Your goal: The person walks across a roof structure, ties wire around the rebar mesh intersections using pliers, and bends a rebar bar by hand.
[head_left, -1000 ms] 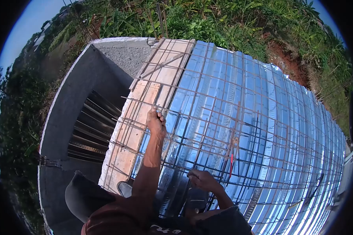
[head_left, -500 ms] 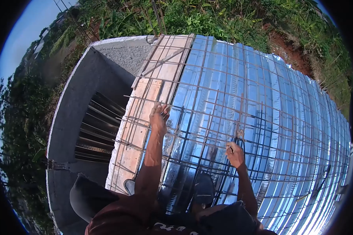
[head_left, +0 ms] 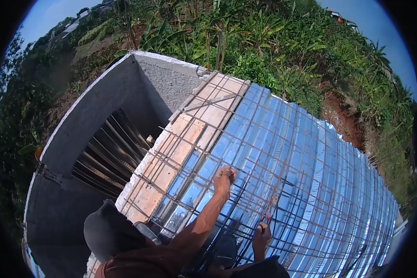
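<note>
My left hand (head_left: 224, 180) is over the steel bar grid (head_left: 245, 160), its fingers curled together. Whatever is between them is too small to make out. Lower and to the right, my right hand (head_left: 262, 237) is closed round the handles of what look like pincers (head_left: 274, 200), with a bit of red on one handle. The pincers' head points up and away from me, over the crossing bars. Beneath the grid lies shiny corrugated metal decking (head_left: 259, 118). My shoe (head_left: 224, 252) rests on the bars between my arms.
Wooden boards (head_left: 178, 134) border the decking on the left. Beyond them is a deep drop inside a concrete wall (head_left: 167, 76), with ribbed metal (head_left: 111, 153) below. Bar ends stick out past the boards. Green plants (head_left: 264, 51) grow behind the far edge.
My view has tilted and turned. My left hand has moved right, off the boards' side and over the decking, closer to my right hand. The right hand still grips the tool.
</note>
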A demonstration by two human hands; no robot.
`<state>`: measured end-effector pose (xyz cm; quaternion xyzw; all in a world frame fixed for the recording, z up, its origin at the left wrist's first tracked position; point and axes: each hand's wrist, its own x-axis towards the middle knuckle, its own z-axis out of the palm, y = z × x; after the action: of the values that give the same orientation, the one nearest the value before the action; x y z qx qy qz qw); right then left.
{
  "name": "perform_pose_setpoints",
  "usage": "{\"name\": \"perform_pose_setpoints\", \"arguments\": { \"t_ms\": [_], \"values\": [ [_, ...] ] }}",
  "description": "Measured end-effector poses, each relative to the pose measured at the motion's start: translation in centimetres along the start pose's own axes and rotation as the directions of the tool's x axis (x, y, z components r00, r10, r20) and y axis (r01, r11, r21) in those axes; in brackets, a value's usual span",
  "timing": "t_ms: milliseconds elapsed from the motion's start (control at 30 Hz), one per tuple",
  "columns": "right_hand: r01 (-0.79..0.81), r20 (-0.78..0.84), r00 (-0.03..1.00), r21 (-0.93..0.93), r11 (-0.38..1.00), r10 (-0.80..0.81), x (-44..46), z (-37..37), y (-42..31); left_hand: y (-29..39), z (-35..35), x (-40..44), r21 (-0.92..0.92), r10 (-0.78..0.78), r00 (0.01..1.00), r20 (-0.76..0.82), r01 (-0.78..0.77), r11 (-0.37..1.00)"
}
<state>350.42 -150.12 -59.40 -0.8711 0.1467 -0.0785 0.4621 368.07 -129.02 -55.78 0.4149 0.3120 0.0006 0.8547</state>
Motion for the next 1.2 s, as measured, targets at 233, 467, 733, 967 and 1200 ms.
{"name": "perform_pose_setpoints", "arguments": {
  "t_ms": [233, 467, 733, 967, 1200],
  "values": [
    [0.160, 0.333, 0.927, 0.062, 0.985, -0.172, -4.3, 1.9, -8.3, 0.6, 3.8, 1.0, -0.108, -0.096, 0.994, 0.050, 0.101, 0.989],
    [0.830, 0.317, 0.275, 0.398, 0.391, -0.908, 0.8, 4.5, -19.6, 5.9, -1.0, 15.3, -0.527, -0.155, 0.938, -0.309, -0.033, 0.849],
    [0.766, 0.208, 0.207, 0.573, 0.291, -0.956, -1.9, 8.0, -23.6, 7.4, -8.0, 15.4, -0.596, -0.148, 0.862, -0.484, -0.201, 0.778],
    [0.743, 0.164, 0.091, 0.645, 0.176, -0.982, -2.2, 7.1, -22.9, 5.1, -8.4, 16.2, -0.526, -0.159, 0.863, -0.479, -0.137, 0.839],
    [0.636, 0.175, 0.226, 0.719, 0.281, -0.958, -2.6, 7.0, -22.6, 4.9, -8.4, 15.9, -0.491, -0.157, 0.872, -0.464, -0.106, 0.865]
  ]
}}
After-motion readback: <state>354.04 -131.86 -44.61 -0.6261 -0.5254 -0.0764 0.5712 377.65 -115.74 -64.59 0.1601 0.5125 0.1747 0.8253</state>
